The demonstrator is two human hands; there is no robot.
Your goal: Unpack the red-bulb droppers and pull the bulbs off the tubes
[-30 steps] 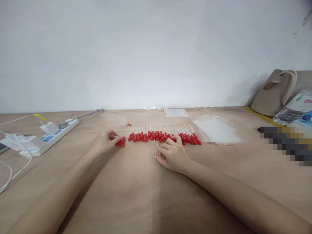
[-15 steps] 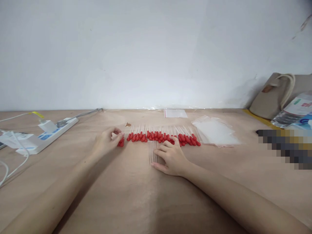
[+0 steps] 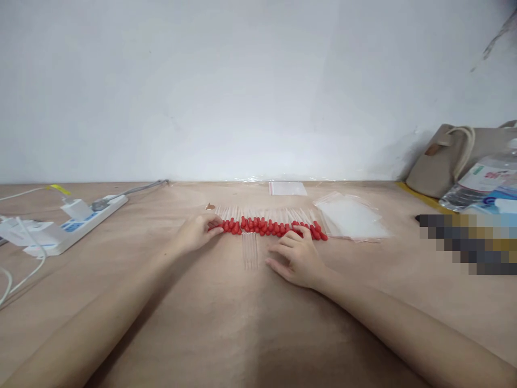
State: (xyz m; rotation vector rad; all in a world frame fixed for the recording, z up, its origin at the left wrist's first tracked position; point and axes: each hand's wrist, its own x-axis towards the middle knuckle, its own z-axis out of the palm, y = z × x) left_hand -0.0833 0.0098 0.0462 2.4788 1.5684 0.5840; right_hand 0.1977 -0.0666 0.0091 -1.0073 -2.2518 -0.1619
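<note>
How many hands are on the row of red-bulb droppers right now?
2: the left hand touches the dropper row at its left end; the right hand fingers bulbs near its right end.

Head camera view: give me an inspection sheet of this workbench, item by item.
Surface: tan tabletop, flat and matte.
Job's things: row of red-bulbed droppers lying side by side; a few bare clear tubes just in front of it.
Clutter: pile of clear zip bags right of the row; one small zip bag by the wall.
Grippers: left hand has fingertips at the row's left end, grip unclear; right hand is open, with fingertips at the row's right part.
Cables: white power strip with a charger plugged in, a grey lead and white cables, far left.
Surroundings: white wall; beige bag and plastic packets at right.
</note>
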